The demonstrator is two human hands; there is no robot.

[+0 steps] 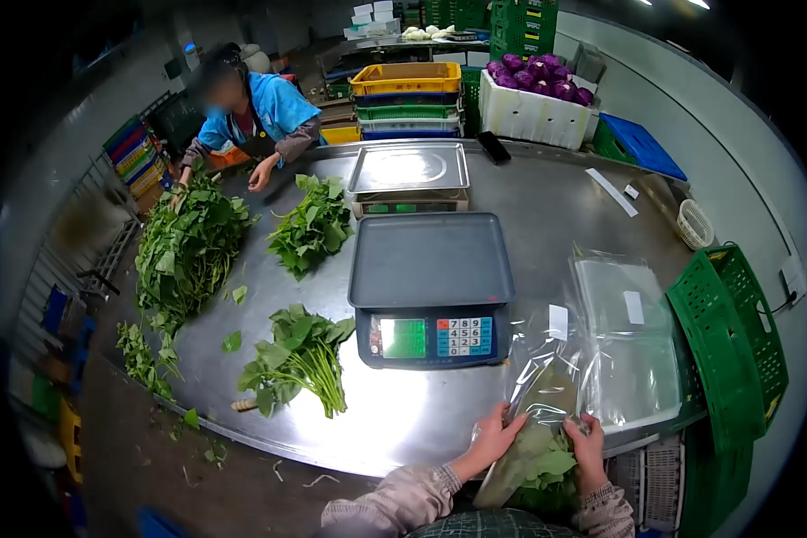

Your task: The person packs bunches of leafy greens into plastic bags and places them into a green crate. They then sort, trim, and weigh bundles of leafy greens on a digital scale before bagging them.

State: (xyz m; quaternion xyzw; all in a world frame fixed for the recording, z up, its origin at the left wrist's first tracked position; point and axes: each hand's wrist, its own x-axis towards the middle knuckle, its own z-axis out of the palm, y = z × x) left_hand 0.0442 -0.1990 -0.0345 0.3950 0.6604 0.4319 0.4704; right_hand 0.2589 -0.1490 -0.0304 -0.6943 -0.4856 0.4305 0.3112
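At the table's near edge my left hand [493,439] grips the left side of a clear plastic bag [545,381]. Its opposite side is pinched by my right hand [588,454]. Leafy greens [547,466] show inside the bag's lower part, close to my body. The bag's far end, with a white label [558,322], lies flat on the table. Just right of it is a stack of clear bags [632,359]. Ahead and to the left stands a digital scale [430,264] with a bare pan and a lit green display.
A bunch of greens [300,359] lies left of the scale, another bunch [312,224] beyond it. Across the table a co-worker [273,108] reaches into a large pile of greens [188,242]. A second scale [408,170], purple cabbages [542,76] and green crates [722,332] surround the work area.
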